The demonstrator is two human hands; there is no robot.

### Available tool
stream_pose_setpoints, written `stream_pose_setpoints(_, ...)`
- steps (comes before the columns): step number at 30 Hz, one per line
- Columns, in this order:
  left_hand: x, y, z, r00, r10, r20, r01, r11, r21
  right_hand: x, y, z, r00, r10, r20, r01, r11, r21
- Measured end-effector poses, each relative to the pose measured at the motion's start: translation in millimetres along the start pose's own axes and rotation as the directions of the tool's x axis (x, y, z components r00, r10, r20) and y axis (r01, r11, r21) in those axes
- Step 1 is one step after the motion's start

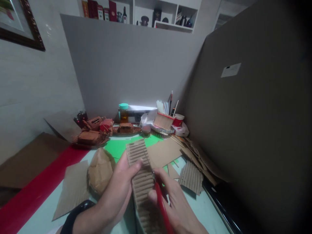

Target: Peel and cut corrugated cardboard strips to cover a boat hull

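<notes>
My left hand [124, 178] grips a long strip of corrugated cardboard [143, 187], its thumb pressed on the ridged face. The strip slants up and away from me, ridges running crosswise. At the strip's right edge, my right hand [174, 198] is closed around a slim red-handled tool [161, 203]. A small metal part of that tool meets the cardboard edge; its kind is not clear, since my fingers cover much of it. To the left of my left hand sits a rounded form covered in brown paper [101, 170].
A flat cardboard piece [73, 187] lies at left; a ridged scrap [191, 177] lies at right. Brown model boats [90, 136] line the back left. Behind are a teal-lidded jar [123, 113] and a box of brushes [163, 121]. A grey panel [243, 107] stands right.
</notes>
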State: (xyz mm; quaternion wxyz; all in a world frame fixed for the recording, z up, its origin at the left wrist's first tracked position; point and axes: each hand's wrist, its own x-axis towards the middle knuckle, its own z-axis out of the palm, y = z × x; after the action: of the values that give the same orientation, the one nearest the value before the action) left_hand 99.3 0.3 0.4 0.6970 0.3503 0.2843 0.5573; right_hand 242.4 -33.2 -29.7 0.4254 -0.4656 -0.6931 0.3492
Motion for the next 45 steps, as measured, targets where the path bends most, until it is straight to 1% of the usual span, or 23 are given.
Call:
stream_pose_setpoints(3, -1, 0, 1.2, 1.000, -0.003, 0.001, 0.003, 1.000, -0.003, -1, 0, -1, 1.000, -0.011, -0.012, 0.011, 1.000, -0.015)
stream_pose_setpoints(8, -1, 1, 3.0, 1.000, -0.023, 0.000, 0.023, 1.000, -0.003, -4, 0, -1, 0.999, 0.046, 0.015, -0.046, 0.999, 0.003)
stream_pose_setpoints(11, 0, 0, 0.7, 0.999, -0.031, -0.008, 0.031, 1.000, 0.007, -4, -1, -3, 1.000, 0.017, 0.016, -0.017, 1.000, -0.004)
stream_pose_setpoints(17, 4, 1, -6.5, 0.996, -0.032, -0.084, 0.034, 0.999, 0.022, -4, 2, -3, 0.996, -0.068, 0.051, 0.070, 0.997, -0.036)
stream_pose_setpoints(20, 6, 1, -6.3, 0.996, -0.006, -0.094, 0.010, 0.999, 0.035, -4, 1, -3, 0.997, -0.037, 0.070, 0.039, 0.998, -0.040)
stream_pose_setpoints(23, 6, -3, -5.9, 0.997, 0.000, -0.073, 0.004, 0.999, 0.047, -3, -3, -6, 0.997, 0.034, 0.064, -0.028, 0.995, -0.101)
stream_pose_setpoints(26, 5, -7, -7.6, 0.999, -0.019, -0.049, 0.022, 0.998, 0.062, 0, -5, -10, 0.996, 0.066, 0.068, -0.054, 0.985, -0.162)
stream_pose_setpoints(29, 4, -8, -9.4, 0.999, -0.030, -0.036, 0.032, 0.997, 0.065, 1, -5, -11, 0.995, 0.055, 0.077, -0.043, 0.987, -0.158)
stream_pose_setpoints(33, 3, -4, -8.1, 0.999, -0.043, -0.030, 0.045, 0.998, 0.051, -2, -1, -10, 0.998, -0.027, 0.062, 0.035, 0.992, -0.124)
stream_pose_setpoints(35, 2, -2, -6.7, 0.998, -0.051, -0.027, 0.052, 0.998, 0.048, -3, -2, -10, 0.997, -0.047, 0.066, 0.054, 0.992, -0.116)
stream_pose_setpoints(41, 0, 5, -4.4, 0.998, -0.065, -0.003, 0.065, 0.996, 0.054, -3, -9, -17, 0.993, -0.039, 0.108, 0.052, 0.991, -0.124)
stream_pose_setpoints(45, -1, 2, -3.9, 0.997, -0.076, 0.019, 0.074, 0.995, 0.073, -4, -12, -21, 0.994, 0.019, 0.107, 0.000, 0.986, -0.170)
